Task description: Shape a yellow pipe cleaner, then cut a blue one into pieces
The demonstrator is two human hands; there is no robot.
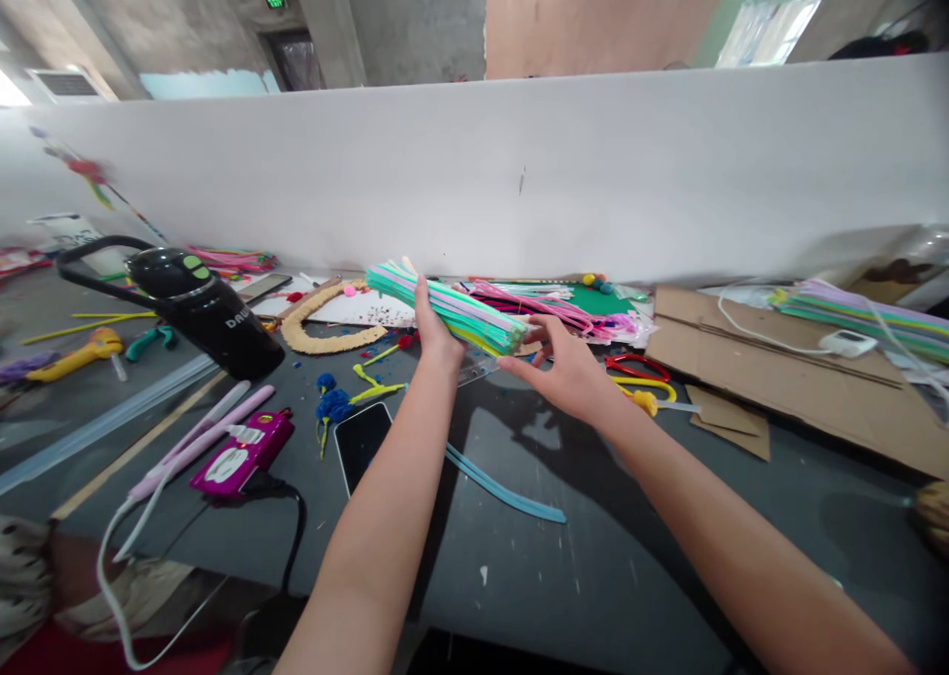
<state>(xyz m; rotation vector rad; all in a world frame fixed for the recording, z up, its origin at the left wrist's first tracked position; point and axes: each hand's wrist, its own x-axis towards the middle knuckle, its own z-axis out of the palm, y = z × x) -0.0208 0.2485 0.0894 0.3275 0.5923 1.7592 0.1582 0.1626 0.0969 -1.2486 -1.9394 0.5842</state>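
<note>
A thick bundle of pipe cleaners, mostly green with white, lilac and yellow stems, is held up over the table, slanting down to the right. My left hand grips it around the middle from below, with the thumb on top. At its right end my right hand curls its thumb and fingers about the stem tips; exactly which stems they press is hard to see. Beneath, two bent light-blue pipe cleaners lie on the dark table. A phone lies beside my left forearm, near blue pompoms on yellow-green stems.
Left stand a black bottle, a pink flat iron, a magenta power box with cables and a yellow glue gun. Cardboard and more pipe cleaners lie right. A white partition runs along the back.
</note>
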